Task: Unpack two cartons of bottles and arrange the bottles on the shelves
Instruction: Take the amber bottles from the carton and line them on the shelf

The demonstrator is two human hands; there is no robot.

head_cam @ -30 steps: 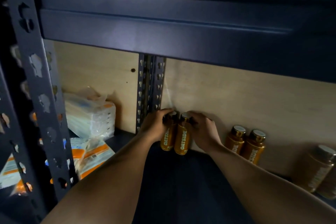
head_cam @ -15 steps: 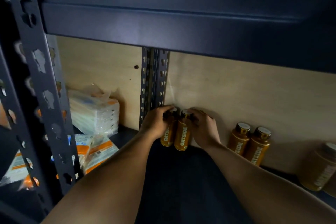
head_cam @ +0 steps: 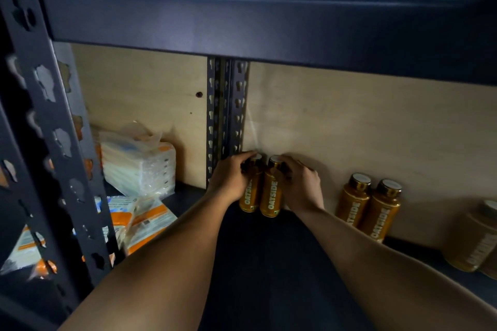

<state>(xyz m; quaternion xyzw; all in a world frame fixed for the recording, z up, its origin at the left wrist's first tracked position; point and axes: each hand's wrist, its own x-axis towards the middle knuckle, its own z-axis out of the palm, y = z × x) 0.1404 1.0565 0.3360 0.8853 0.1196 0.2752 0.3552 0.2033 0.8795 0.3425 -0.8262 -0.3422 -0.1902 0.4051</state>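
Two amber OATSIDE bottles stand side by side on the dark shelf (head_cam: pixel 269 263), against the plywood back. My left hand (head_cam: pixel 231 176) grips the left bottle (head_cam: pixel 249 196) near its cap. My right hand (head_cam: pixel 302 185) grips the right bottle (head_cam: pixel 271 199) at its gold cap. Another pair of the same bottles (head_cam: pixel 369 205) stands further right along the back wall, and larger blurred bottles (head_cam: pixel 476 242) sit at the far right edge. No carton is in view.
A slotted metal upright (head_cam: pixel 227 115) runs down the back wall just left of my hands. Plastic-wrapped tissue packs (head_cam: pixel 137 164) and orange-and-white packets (head_cam: pixel 142 223) fill the neighbouring bay on the left. A front upright (head_cam: pixel 53 142) crosses the left side. The shelf above (head_cam: pixel 269 16) hangs low.
Both hands stay on the same two bottles at the back of the shelf. The view has shifted slightly; the bottles have hardly moved.
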